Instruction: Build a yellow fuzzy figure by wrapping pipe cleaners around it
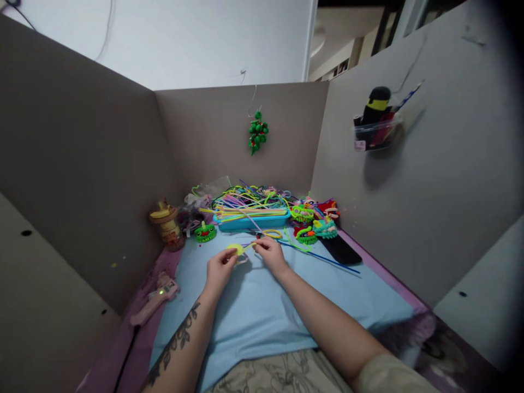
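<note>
My left hand point(223, 264) pinches a small yellow pipe-cleaner piece point(236, 249) above the blue cloth. A thin yellow strand runs from that piece toward my right hand point(269, 254), whose fingertips are closed on it. A pale lilac strand point(243, 260) hangs just below the yellow piece; whether it is joined to it I cannot tell. Beyond my right hand lie a yellow loop point(272, 234) and a tool with a red part point(258, 237), partly hidden. A dark blue pipe cleaner point(323, 257) stretches across the cloth to the right.
A blue tray point(245, 222) heaped with coloured pipe cleaners stands at the back. Fuzzy figures point(306, 234) sit right of it, near a black phone-like slab point(340, 249). At left are a green figure point(205, 233), a lidded cup point(168, 229) and a pink glue gun point(158, 297).
</note>
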`<state>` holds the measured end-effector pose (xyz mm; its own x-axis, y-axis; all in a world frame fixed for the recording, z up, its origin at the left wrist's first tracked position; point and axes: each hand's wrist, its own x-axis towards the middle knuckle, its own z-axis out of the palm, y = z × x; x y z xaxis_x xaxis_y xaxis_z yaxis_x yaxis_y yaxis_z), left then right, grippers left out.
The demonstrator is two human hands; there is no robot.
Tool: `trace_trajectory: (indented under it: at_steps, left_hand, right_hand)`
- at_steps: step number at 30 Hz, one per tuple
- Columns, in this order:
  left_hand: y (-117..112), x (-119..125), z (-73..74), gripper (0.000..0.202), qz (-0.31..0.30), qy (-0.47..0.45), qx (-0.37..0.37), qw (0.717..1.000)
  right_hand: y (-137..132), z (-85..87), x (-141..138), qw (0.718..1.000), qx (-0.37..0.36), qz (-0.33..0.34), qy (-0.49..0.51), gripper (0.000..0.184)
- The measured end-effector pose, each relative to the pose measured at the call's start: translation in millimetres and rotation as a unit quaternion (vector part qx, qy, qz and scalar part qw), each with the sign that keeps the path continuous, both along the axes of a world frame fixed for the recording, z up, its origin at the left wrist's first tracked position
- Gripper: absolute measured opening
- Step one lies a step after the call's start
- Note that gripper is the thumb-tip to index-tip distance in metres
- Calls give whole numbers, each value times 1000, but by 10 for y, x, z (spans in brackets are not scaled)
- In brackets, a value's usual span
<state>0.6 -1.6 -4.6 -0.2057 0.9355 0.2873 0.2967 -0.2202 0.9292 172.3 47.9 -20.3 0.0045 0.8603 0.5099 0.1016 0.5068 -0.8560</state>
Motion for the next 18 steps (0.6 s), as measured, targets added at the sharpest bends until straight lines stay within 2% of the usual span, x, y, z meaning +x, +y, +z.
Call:
trace_trajectory:
  at_steps: [5,11,14,18]
  left_hand:
    - [17,-8,-28,31,-22,2,-9,1000]
    - [37,-11,-65,30,-31,1,-14,999]
    - [38,-6,-63,30,-27,-15,-10,999]
    - [20,9,-33,34,-29,-46,7,999]
  right_hand:
    - [-35,23,-37,993,-44,66,93,13]
    - [-88,50,-75,985,-65,103,124,13]
    - [-66,34,-98,971,-114,106,180,18]
    - [-16,14,-111,936,-212,105,261,25]
